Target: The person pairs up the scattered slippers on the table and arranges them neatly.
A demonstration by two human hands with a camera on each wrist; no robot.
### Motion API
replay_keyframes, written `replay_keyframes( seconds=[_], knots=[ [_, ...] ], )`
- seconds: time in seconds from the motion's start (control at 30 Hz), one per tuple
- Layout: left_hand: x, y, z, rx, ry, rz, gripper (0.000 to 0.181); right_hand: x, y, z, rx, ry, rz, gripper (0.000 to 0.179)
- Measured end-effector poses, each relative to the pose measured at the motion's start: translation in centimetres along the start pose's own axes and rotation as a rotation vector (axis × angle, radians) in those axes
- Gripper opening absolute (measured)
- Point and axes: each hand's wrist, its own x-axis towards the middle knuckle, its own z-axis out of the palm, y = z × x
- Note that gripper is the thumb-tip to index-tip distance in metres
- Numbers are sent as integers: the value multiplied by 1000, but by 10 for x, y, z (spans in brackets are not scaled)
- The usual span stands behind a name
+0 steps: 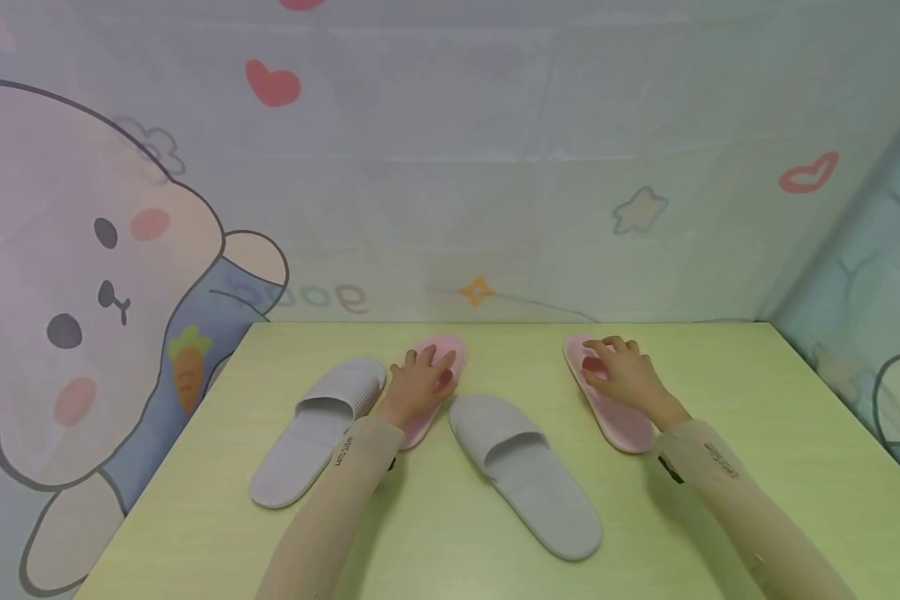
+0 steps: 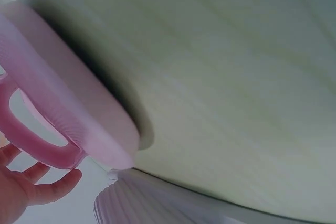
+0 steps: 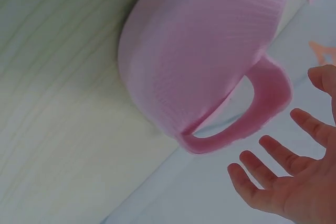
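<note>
Two pink slippers lie toward the back of the table, each with a darker pink strap. Over the left pink slipper (image 1: 451, 343) is my left hand (image 1: 417, 385), its fingers spread above the strap. In the left wrist view, those fingertips are right at the strap (image 2: 39, 148). My right hand (image 1: 632, 379) hovers over the right pink slipper (image 1: 624, 423) with loosely spread fingers. The right wrist view has its fingers (image 3: 283, 153) apart from the strap (image 3: 262, 108), holding nothing.
A grey slipper (image 1: 292, 467) lies left of my left forearm, and another grey slipper (image 1: 547, 496) sits slantwise between my arms. They stand on a pale yellow-green table (image 1: 757, 400). Behind it hangs a printed cloth (image 1: 450, 167) with hearts and a cartoon animal.
</note>
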Motion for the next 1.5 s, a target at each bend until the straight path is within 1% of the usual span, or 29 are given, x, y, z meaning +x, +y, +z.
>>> replay_keyframes(
  seconds=[0.03, 0.13, 0.17, 0.2, 0.23, 0.4, 0.63, 0.77, 0.97, 1.13, 1.4, 1.5],
  knots=[
    [0, 0, 0, -13, 4, -1, 45, 1, 0, 1, 0, -3, -4, 45],
    [0, 0, -1, -23, -13, -11, 45, 2, 2, 5, -9, -6, -15, 44],
    [-2, 5, -8, -41, -40, -29, 45, 3, 2, 6, -11, -8, -15, 44],
    [-2, 5, -9, -44, -48, -33, 46, 3, 3, 7, -16, -6, -17, 44],
    [-2, 5, -9, -43, -47, -33, 46, 3, 3, 8, -19, -5, -17, 44],
    [-1, 4, -10, -65, -79, -43, 47, 2, 4, 10, -25, -18, -2, 44],
    [-1, 3, -12, -119, -123, -73, 47, 1, 7, 11, 17, -53, 24, 44],
    [-1, 2, -13, -127, -141, -71, 48, 2, 7, 11, 46, -64, 30, 44],
    [0, 0, -12, -91, -131, -46, 48, 2, 8, 11, 100, -107, 60, 48],
    [0, 1, -11, -63, -117, -36, 47, 3, 9, 12, 117, -142, 71, 51],
    [-1, 3, -13, -72, -87, -9, 46, 4, 11, 15, 131, -156, 88, 55],
    [-1, 3, -14, -62, -78, -1, 45, 5, 11, 17, 129, -153, 91, 56]
  ],
)
